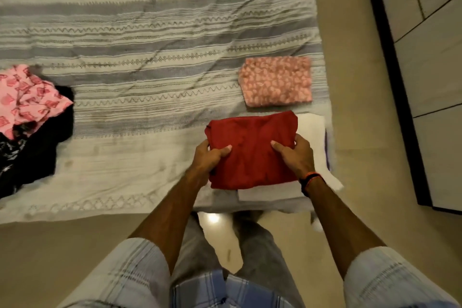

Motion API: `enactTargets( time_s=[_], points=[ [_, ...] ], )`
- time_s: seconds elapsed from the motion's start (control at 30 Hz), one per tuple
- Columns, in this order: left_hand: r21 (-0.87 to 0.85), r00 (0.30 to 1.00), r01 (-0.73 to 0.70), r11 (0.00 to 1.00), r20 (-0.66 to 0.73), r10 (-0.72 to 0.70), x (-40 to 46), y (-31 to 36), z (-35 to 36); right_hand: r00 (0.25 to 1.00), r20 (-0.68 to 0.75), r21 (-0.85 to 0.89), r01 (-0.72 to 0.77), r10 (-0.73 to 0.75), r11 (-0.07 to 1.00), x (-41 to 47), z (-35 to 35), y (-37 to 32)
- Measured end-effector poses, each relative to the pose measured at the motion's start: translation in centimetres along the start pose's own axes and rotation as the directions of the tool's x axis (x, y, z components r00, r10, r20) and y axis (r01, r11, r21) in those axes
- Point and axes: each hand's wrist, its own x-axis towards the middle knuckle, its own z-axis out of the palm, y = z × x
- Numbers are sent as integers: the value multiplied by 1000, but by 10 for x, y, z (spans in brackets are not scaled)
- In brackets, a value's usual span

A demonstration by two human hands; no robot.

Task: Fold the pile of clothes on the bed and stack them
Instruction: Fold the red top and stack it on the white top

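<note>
Hands grip one folded red garment (252,150), a soft, roughly rectangular bundle with a creased surface, near the bed's front right corner. Left hand (208,157) pinches its left edge, thumb on top; right hand (297,155) clamps the right edge likewise. It sits over flat white folded cloth (311,127). Just beyond lies a neat pink patterned rectangle (275,81). Well apart at left, a crumpled pink print garment (25,97) rests on rumpled black fabric (37,155). Striped woven bedspread (150,40) shows wrinkles.
</note>
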Motion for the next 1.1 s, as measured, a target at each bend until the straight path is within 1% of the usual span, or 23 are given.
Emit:
enactTargets(
  time_s=[0.07,0.23,0.3,0.33,0.37,0.4,0.43,0.47,0.5,0.57,0.63,0.77,0.9,1.03,1.1],
  points=[
    [11,1000,1,1000,17,-1,-3,-2,30,1000,-18,-4,-2,2,1000,6,-28,12],
    [32,998,42,999,52,-44,7,-7,75,999,-28,-5,-41,40,999,26,-70,32],
    [67,997,68,995,15,-69,15,-13,84,997,-55,-51,-47,44,998,33,-76,38],
    [129,997,68,989,-33,-64,20,-16,89,995,-86,-150,-55,42,987,38,-79,44],
    [241,995,63,969,-85,-43,23,-18,90,994,-108,-310,-63,31,949,41,-80,47],
    [371,991,67,926,-129,-21,25,-22,93,994,-106,-476,-60,11,877,43,-79,52],
    [477,989,72,876,-150,0,24,-24,94,996,-85,-590,-34,-21,807,43,-78,54],
    [527,989,62,847,-146,19,24,-25,95,998,-49,-645,3,-45,764,43,-75,57],
    [544,992,36,838,-119,34,23,-26,96,998,-7,-664,40,-59,747,43,-72,59],
    [569,997,-29,822,-41,63,22,-26,99,996,77,-651,90,-53,754,44,-66,65],
    [594,999,-50,803,20,48,21,-27,101,991,133,-593,94,-17,800,44,-61,67],
    [563,1000,-12,826,16,3,21,-22,101,990,143,-542,80,-2,836,46,-62,64],
    [539,1000,-29,842,23,20,10,-14,96,991,132,-515,93,-28,852,40,-68,52],
    [458,999,-37,888,12,36,-3,-8,88,989,135,-445,112,-57,889,28,-69,40],
    [416,998,-60,907,12,60,-16,-4,79,983,159,-410,153,-94,899,17,-67,29]
  ],
)
